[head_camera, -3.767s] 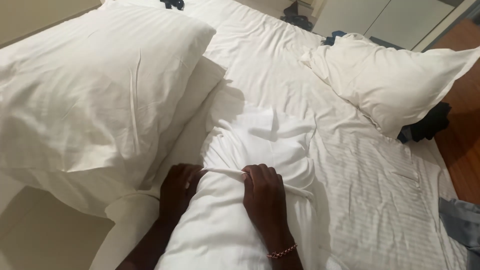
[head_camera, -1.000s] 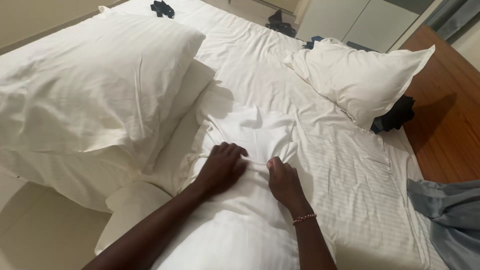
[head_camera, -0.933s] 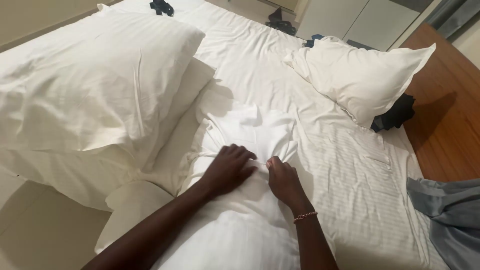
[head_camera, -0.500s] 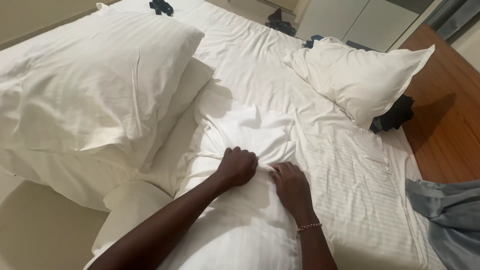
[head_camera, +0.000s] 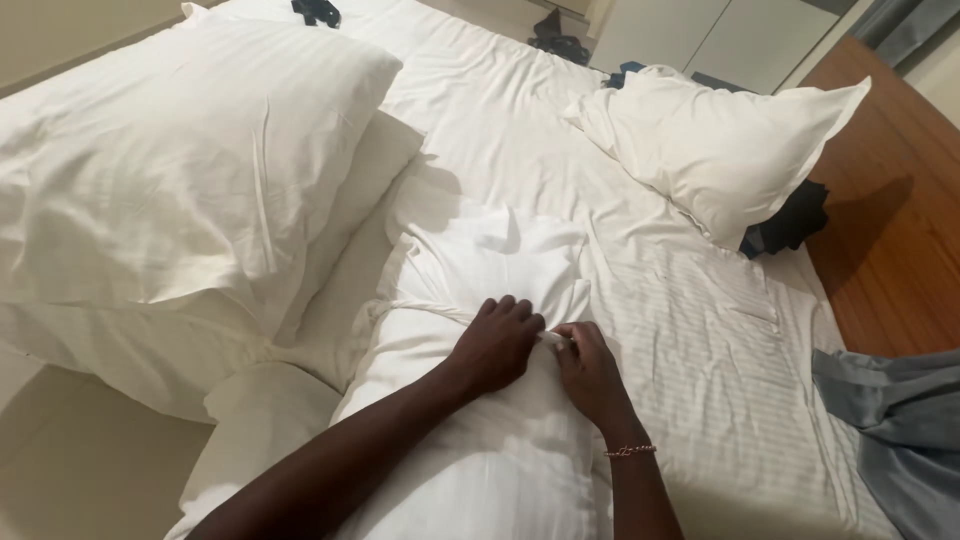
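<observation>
A white pillow in a striped white pillowcase (head_camera: 470, 450) lies lengthwise in front of me on the bed. Its open end (head_camera: 490, 255) lies flat and loose beyond my hands. My left hand (head_camera: 497, 343) is bunched into a fist on the pillowcase fabric near the pillow's end. My right hand (head_camera: 590, 375), with a thin bracelet at the wrist, pinches a fold of the same fabric right beside the left hand. Both hands touch each other over the pillow.
Two stacked white pillows (head_camera: 170, 190) fill the left. Another white pillow (head_camera: 720, 145) lies at the upper right on the white striped bedsheet (head_camera: 700, 340). Dark clothing (head_camera: 785, 225) sits at the bed's right edge by a wooden floor (head_camera: 890, 220). Grey cloth (head_camera: 900, 430) lies lower right.
Both hands have slid a little toward me along the pillow and closed together, gripping the pillowcase fabric. The loose end of the case now lies flatter.
</observation>
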